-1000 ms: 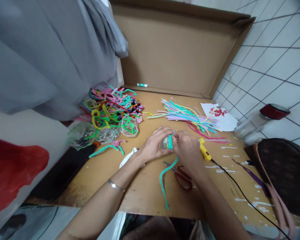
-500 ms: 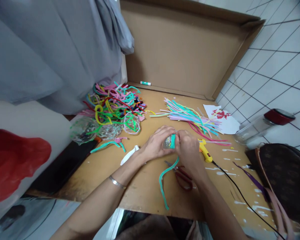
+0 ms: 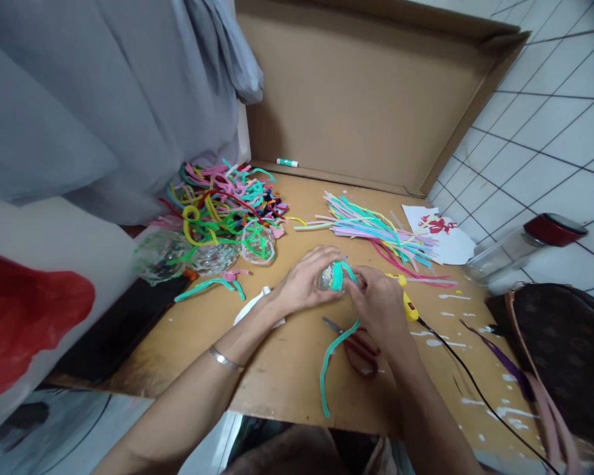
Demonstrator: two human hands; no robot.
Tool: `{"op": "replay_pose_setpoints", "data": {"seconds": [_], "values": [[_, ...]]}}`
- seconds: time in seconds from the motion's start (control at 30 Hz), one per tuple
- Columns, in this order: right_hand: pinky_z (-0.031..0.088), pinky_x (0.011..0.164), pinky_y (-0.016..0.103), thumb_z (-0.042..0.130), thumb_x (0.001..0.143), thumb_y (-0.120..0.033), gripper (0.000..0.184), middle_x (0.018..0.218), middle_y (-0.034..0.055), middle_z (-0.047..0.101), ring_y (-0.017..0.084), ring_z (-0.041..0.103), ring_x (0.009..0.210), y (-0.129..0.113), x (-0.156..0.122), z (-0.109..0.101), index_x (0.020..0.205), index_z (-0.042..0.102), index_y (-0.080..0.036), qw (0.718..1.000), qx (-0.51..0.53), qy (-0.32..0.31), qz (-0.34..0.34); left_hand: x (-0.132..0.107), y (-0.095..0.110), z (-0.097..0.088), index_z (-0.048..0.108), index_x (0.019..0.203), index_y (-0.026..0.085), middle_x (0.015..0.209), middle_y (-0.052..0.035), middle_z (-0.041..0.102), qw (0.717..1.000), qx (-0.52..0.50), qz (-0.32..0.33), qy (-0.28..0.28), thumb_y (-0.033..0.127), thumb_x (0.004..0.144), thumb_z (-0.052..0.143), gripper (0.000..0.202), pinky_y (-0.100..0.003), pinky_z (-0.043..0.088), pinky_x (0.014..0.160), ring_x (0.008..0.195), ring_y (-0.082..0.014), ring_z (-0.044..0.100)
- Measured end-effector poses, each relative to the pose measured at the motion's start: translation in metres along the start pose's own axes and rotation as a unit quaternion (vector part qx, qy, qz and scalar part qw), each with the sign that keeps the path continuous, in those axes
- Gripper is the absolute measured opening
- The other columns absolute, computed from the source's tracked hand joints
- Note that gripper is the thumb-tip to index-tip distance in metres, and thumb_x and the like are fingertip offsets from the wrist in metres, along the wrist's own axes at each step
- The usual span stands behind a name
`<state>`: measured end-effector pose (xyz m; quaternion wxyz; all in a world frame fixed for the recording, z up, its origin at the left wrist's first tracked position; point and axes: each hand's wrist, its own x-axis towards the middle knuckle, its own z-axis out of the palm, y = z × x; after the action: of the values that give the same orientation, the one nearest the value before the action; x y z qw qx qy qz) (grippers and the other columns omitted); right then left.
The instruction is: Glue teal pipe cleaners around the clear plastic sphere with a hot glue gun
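My left hand [image 3: 304, 280] is curled around a small clear ball [image 3: 327, 277] above the wooden table [image 3: 277, 369]. A teal pipe cleaner [image 3: 334, 356] is wrapped over the ball and its loose tail trails down toward me. My right hand [image 3: 379, 307] pinches that pipe cleaner right beside the ball. Red-handled scissors [image 3: 359, 343] lie under my right wrist. A yellow glue gun [image 3: 406, 303] sits just right of my right hand, its black cord running off to the right.
A tangle of coloured pipe cleaners [image 3: 222, 204] and clear balls [image 3: 212, 257] lies at the left. Straight pipe cleaners [image 3: 376, 231] fan out behind my hands. A cardboard box wall [image 3: 356, 99] stands at the back, a glass jar [image 3: 515, 251] and brown bag [image 3: 559, 349] at right.
My right hand has shifted slightly down and toward me along the teal pipe cleaner, and the loose tail has swung a little. The left hand still holds the ball.
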<state>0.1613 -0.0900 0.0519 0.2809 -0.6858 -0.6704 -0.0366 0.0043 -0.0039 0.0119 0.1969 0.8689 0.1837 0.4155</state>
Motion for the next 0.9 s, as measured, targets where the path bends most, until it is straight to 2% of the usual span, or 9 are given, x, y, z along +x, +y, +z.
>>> {"op": "replay_pose_setpoints", "data": {"seconds": [0.27, 0.57, 0.73, 0.9], "values": [[0.038, 0.067, 0.025, 0.046, 0.089, -0.018, 0.027, 0.079, 0.0061, 0.072, 0.016, 0.062, 0.073, -0.0033, 0.0027, -0.0039, 0.079, 0.071, -0.019, 0.998, -0.014, -0.062, -0.004, -0.0001, -0.0013, -0.0002, 0.052, 0.128, 0.019, 0.13, -0.0149, 0.059, 1.0, -0.017, -0.004, -0.009, 0.034, 0.078, 0.074, 0.057, -0.046, 0.044, 0.108, 0.124, -0.0278, 0.055], [0.029, 0.059, 0.026, 0.046, 0.087, -0.019, 0.026, 0.069, 0.004, 0.068, 0.015, 0.055, 0.062, -0.0054, 0.0028, -0.0049, 0.068, 0.064, -0.019, 0.998, -0.008, -0.066, 0.014, 0.0017, 0.0025, -0.0022, 0.054, 0.127, 0.019, 0.127, -0.0149, 0.061, 1.0, -0.021, -0.002, -0.008, 0.034, 0.078, 0.073, 0.055, -0.046, 0.044, 0.107, 0.124, -0.0287, 0.056], [0.027, 0.054, 0.024, 0.053, 0.083, -0.032, 0.022, 0.054, -0.0016, 0.057, 0.012, 0.044, 0.05, -0.0044, 0.0028, -0.0055, 0.066, 0.059, -0.02, 0.992, 0.09, -0.039, 0.081, 0.0015, 0.0025, -0.0026, 0.053, 0.126, 0.019, 0.128, -0.015, 0.06, 1.0, -0.008, -0.008, -0.008, 0.033, 0.079, 0.072, 0.053, -0.046, 0.046, 0.105, 0.123, -0.0282, 0.056], [0.03, 0.052, 0.022, 0.054, 0.08, -0.038, 0.021, 0.056, -0.0022, 0.057, 0.011, 0.046, 0.052, -0.0004, 0.0053, -0.0057, 0.073, 0.061, -0.02, 0.962, 0.239, -0.074, 0.105, -0.0012, -0.001, -0.0016, 0.05, 0.126, 0.02, 0.128, -0.0143, 0.06, 1.0, -0.014, -0.02, -0.006, 0.035, 0.076, 0.076, 0.058, -0.046, 0.045, 0.106, 0.123, -0.0285, 0.056]]}}
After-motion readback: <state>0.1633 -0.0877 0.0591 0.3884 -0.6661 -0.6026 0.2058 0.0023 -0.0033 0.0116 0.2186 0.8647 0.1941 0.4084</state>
